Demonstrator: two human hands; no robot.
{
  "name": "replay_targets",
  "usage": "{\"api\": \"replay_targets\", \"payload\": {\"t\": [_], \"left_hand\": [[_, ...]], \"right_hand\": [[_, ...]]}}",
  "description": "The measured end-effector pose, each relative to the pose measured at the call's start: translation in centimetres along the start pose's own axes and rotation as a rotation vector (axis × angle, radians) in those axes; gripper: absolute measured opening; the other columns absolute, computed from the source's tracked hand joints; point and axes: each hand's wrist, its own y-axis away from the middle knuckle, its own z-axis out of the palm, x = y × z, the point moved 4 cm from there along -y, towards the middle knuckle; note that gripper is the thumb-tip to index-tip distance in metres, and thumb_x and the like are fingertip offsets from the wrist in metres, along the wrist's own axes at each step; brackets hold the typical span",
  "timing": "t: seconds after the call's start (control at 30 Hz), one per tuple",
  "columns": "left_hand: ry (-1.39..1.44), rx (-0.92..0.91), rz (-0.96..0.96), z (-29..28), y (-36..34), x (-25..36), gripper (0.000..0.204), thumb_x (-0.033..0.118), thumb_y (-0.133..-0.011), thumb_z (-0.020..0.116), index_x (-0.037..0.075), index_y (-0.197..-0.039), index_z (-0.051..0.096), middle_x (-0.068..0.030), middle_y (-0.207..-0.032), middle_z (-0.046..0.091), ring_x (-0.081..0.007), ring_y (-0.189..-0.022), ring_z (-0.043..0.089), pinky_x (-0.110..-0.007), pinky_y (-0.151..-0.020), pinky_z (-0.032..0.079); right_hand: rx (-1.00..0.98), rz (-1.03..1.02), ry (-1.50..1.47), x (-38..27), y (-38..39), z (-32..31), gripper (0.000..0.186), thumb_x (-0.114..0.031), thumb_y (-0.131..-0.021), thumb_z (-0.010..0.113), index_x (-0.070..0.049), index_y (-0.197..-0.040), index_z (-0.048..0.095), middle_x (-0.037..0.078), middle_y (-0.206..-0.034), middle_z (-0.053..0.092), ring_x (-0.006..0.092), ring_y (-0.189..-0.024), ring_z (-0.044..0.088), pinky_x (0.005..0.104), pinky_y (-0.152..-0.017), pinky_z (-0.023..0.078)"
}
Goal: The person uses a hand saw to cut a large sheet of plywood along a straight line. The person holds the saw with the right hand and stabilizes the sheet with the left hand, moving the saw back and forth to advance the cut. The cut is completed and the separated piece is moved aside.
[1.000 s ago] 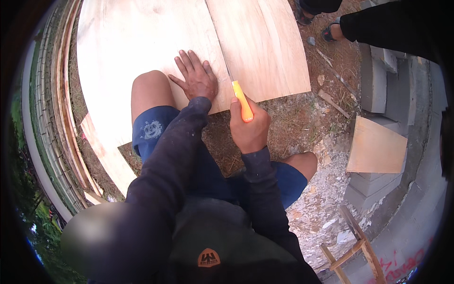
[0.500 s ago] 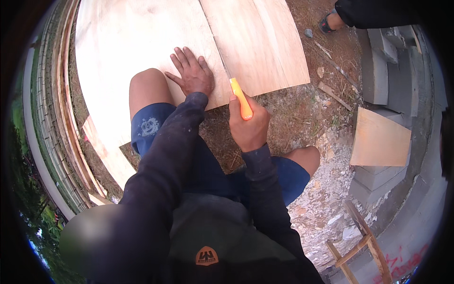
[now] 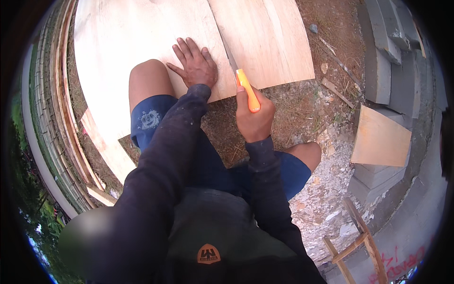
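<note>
Orange-handled knife [image 3: 247, 88] clasped in right hand's [image 3: 254, 118] grip.

Bare dirt ground [image 3: 302, 109] under plywood sheets [image 3: 132, 42], scattered wood scraps [image 3: 333, 90].

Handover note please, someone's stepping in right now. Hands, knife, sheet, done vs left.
Left hand: flat, fingers spread, pressing the plywood sheet beside the cut line.
Right hand: gripping the orange-handled utility knife, blade in the cut at the sheet's near edge.
Done: a cut line runs up the sheet, with the right-hand strip alongside.
Left: whether the last stretch at the near edge is cut through is hidden.
</note>
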Motion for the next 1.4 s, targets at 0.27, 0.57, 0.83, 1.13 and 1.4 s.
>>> {"api": "replay_targets", "payload": {"t": [0.27,0.57,0.83,1.13,1.4], "left_hand": [[0.045,0.020,-0.009,0.0,0.3,-1.0,0.063,0.039,-0.106,0.028,0.004,-0.158,0.024,-0.0148,-0.168,0.013,-0.0323,-0.156,0.004,-0.069,-0.117,-0.001],[0.055,0.014,-0.012,0.3,0.3,-1.2,0.063,0.040,-0.105,0.029,0.004,-0.157,0.025,-0.0159,-0.167,0.015,-0.0330,-0.156,0.005,-0.070,-0.117,-0.002],[0.028,-0.004,-0.017,0.0,0.3,-0.4,0.063,0.039,-0.105,0.029,0.005,-0.158,0.025,-0.0152,-0.167,0.014,-0.0316,-0.156,0.004,-0.069,-0.118,-0.002],[0.036,-0.015,-0.019,-0.4,0.2,-1.3,0.062,0.039,-0.106,0.028,0.004,-0.157,0.025,-0.0153,-0.167,0.013,-0.0325,-0.156,0.004,-0.071,-0.117,0.000],[0.057,0.034,0.004,0.0,0.2,-0.1,0.063,0.039,-0.105,0.029,0.003,-0.157,0.025,-0.0161,-0.167,0.015,-0.0328,-0.156,0.005,-0.071,-0.117,0.000]], "right_hand": [[-0.004,0.070,0.018,0.0,15.7,-6.3,0.041,-0.013,-0.090,0.063,0.010,-0.125,0.063,0.024,-0.113,0.071,0.0312,-0.104,0.072,0.0344,-0.088,0.056],[0.042,0.003,-0.004,1.4,7.7,-1.4,0.038,-0.016,-0.091,0.067,0.005,-0.122,0.066,0.025,-0.082,0.069,0.0343,-0.073,0.073,0.0366,-0.063,0.055],[0.041,0.045,-0.016,1.8,9.2,-3.4,0.039,-0.014,-0.092,0.065,0.010,-0.122,0.065,0.026,-0.102,0.073,0.0281,-0.093,0.075,0.0344,-0.078,0.057],[0.027,-0.021,0.016,2.0,15.6,-6.2,0.041,-0.011,-0.089,0.065,0.011,-0.125,0.063,0.026,-0.112,0.071,0.0299,-0.101,0.074,0.0331,-0.086,0.057],[0.007,0.010,0.053,0.2,1.3,0.0,0.033,-0.014,-0.091,0.067,0.007,-0.117,0.068,0.025,-0.082,0.070,0.0278,-0.076,0.074,0.0357,-0.065,0.054]]}}
